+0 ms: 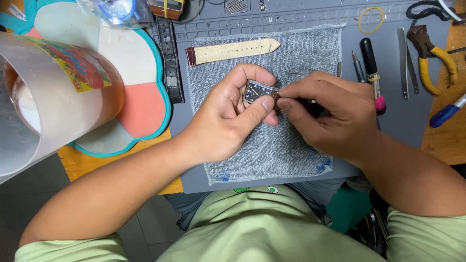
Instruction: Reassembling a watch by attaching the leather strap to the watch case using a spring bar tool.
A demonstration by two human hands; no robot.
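Item: watch case, rectangular, dark dial, metal rim; no strap fitted
Location: held just above centre of grey denim cloth, which lies on grey work mat

L hand: closed on watch case, thumb across its lower edge, fingers curled over top; dial faces up toward camera
R hand: fingertips pinched together at case's right end, touching it; looks to grip a small dark tool or pin, mostly hidden under fingers, can't tell which

Key relation: case long axis runs approx left-right, tilted slightly down to the right; its right end points straight at R fingertips. L hand holds from left/below, R hand meets from right. Both hands in contact; R is the one working at the end, L steadies

Nearby:
- cream leather strap piece, brown end, lying on cloth above hands, apart from case
- black strap, along left edge of mat
- black-handled tool w/ pink tip, just beside R hand, far side
- tweezers, yellow-handled pliers, blue pen-like tool, well to the right
- yellow rubber band, top of mat
- clear plastic cup w/ coloured label, near camera at left
- flower-shaped pad, teal rim, under/behind cup

Obstructions: none betw. hands and case; strap piece and tools lie clear of the work point
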